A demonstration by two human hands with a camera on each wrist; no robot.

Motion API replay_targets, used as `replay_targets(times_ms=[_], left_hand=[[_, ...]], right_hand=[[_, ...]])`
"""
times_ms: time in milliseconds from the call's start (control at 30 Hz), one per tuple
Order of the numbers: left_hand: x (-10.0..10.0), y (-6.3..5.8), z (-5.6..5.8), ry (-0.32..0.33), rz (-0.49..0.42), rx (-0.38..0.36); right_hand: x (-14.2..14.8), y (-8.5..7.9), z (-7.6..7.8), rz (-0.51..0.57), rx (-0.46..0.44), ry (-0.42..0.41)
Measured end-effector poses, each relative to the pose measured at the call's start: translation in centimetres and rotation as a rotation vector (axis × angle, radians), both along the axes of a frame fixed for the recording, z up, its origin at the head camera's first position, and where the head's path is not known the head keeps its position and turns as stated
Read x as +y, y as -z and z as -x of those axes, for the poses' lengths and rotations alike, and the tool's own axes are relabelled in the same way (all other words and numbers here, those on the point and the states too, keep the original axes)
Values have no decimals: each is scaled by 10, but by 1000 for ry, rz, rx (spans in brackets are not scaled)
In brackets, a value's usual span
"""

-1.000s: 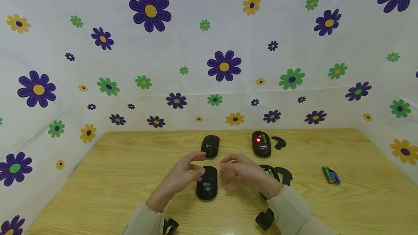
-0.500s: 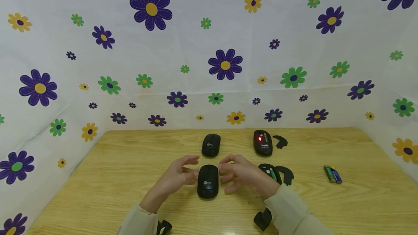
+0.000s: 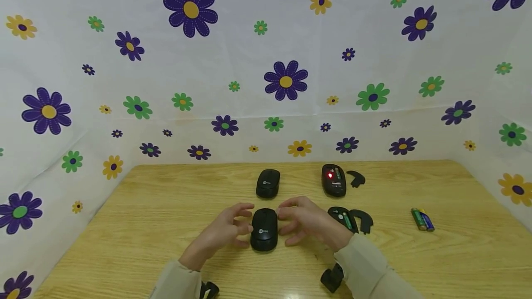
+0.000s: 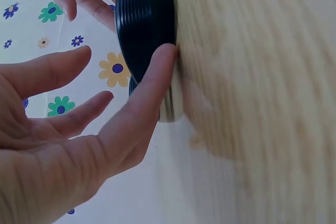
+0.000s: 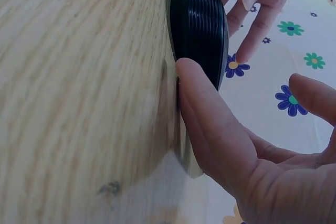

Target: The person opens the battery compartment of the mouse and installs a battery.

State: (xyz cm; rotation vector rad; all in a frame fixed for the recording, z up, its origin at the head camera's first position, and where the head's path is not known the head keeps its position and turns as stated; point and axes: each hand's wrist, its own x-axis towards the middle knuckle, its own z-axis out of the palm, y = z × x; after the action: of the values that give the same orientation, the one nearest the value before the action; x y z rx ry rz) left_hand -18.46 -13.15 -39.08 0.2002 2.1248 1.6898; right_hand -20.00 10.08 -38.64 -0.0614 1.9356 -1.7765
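Note:
A black computer mouse [image 3: 263,239] lies upright on the wooden table between my two hands. On its left side is my left hand [image 3: 218,234], fingers loosely bent and spread, one fingertip right at the mouse's edge. My right hand [image 3: 309,223] stands at the opposite side in a similar relaxed bend, its fingertips close to the casing. In the left wrist view, a finger overlaps the ribbed end of the mouse [image 4: 142,24]. From the right wrist, one finger shows low beside the same mouse [image 5: 199,30], near the tabletop.
Behind stands a second black mouse [image 3: 268,184]. To the right lie two upturned mice, one with a red light [image 3: 334,186], one [image 3: 341,216] partly behind my right wrist. Black curved covers [image 3: 363,220] lie beside them. Batteries [image 3: 422,219] rest farther right. A flowered cloth [image 3: 232,59] surrounds the table.
My left hand has drawn left, off the top of the front mouse, to its side. The right hand stays nearly in place. The mice have not visibly moved.

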Motion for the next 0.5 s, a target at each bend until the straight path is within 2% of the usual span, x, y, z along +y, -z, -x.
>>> replay_targets(times_ms=[233,500], left_hand=[[0,5,2,5,0,-24],[1,6,3,17,-44,-47]], right_hand=[[-4,-1,1,-41,-8,8],[-6,2,4,-59,-2,-11]])
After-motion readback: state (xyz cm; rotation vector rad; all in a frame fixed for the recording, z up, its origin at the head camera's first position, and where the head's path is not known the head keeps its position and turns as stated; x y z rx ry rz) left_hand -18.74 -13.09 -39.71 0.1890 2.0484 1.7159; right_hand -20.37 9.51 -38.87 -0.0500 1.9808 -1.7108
